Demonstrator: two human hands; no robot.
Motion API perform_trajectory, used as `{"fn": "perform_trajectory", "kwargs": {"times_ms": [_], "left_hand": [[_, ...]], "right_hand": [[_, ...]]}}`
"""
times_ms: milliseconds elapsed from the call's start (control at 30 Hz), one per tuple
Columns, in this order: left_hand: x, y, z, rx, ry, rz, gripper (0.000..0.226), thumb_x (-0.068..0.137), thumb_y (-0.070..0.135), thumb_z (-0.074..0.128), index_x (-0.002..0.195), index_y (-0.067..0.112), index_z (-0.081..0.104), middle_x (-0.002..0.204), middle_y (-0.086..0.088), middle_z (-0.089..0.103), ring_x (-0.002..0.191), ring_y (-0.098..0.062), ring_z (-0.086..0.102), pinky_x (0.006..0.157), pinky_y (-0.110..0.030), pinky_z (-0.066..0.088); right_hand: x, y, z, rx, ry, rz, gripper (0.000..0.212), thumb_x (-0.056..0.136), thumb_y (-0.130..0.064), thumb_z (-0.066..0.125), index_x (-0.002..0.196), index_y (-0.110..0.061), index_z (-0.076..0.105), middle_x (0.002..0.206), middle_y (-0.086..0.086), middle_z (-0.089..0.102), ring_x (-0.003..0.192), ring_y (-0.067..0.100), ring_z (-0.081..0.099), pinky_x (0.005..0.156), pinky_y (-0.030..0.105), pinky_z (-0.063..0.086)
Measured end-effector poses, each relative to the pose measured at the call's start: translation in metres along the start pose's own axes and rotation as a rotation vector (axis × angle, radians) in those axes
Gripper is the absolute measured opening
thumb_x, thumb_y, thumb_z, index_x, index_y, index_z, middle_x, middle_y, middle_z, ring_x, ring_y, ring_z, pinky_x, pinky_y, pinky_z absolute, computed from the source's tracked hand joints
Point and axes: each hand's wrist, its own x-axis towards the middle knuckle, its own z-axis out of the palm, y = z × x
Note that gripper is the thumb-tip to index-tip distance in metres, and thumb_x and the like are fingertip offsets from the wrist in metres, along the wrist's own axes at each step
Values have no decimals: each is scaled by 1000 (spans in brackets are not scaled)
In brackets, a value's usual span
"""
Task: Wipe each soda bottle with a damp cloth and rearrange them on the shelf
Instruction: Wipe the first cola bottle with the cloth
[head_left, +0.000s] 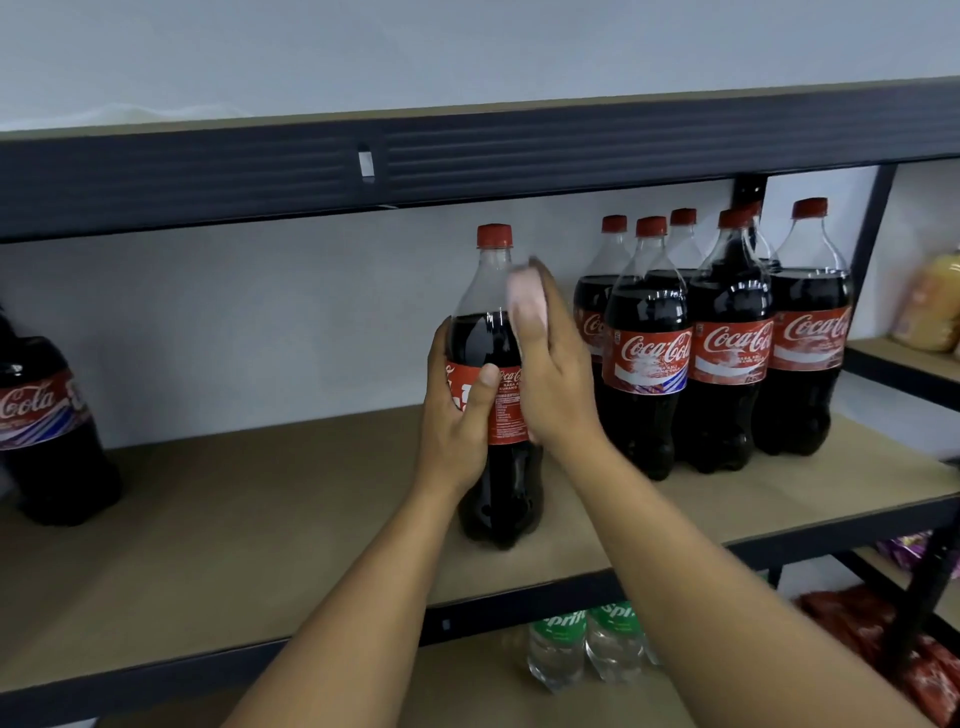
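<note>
While it stood upright on the tan fibreboard shelf (260, 519) at the centre of the frame, the dark cola bottle of clear plastic with a red cap and red label (491, 332) was held by both hands.

- Left hand (457, 410): at the bottle's left side. Thumb laid across the red label, fingers curled round behind the body, gripping it.
- Right hand (558, 379): at the bottle's right side, back of the hand toward the camera. Fingers nearly straight and pointing up, pressing a pale pink cloth (527, 304) to the clear shoulder just below the neck. Fingertips and cloth were blurred, the thumb hidden, so any pinch on the cloth could not be told.
- Cluster of matching red-capped cola bottles (727, 353): right of centre on the same shelf, upright in close rows just beside the right hand, labels forward.
- Single cola bottle (47, 415): left edge of the frame, same shelf, well apart from the held one, top cut off.
- Dark metal shelf beam (467, 161): across the upper frame.
- Clear bottles with green labels (587, 639): lower centre, on the shelf below.
- Red packets (883, 634): lower right.
- Blurred yellow packet (930, 306): right edge.
</note>
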Motion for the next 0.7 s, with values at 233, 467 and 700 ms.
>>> {"fn": "perform_trajectory", "kwargs": {"times_ms": [233,467,700], "left_hand": [[-2,-6,0,24,24,-17,94,83,84,56,157,29,36,138,15,61,123,-9,65,94,-24,57],[-9,-5,8,155,101,-2,85,88,73,51,161,36,26,128,49,50,115,13,60,86,-9,51],[-9,-2,9,195,99,-25,88,87,76,49,162,37,25,127,51,49,114,16,58,84,-8,51]], "right_hand": [[-91,53,14,185,31,280,49,108,-65,27,155,-50,36,143,-19,59,135,3,55,117,47,44],[11,-18,3,51,13,82,55,110,-57,31,161,-38,34,162,-15,41,139,-11,37,107,9,28],[20,-6,0,-12,-6,-59,55,110,-54,35,161,-34,36,163,-8,44,144,-2,39,118,21,34]]}}
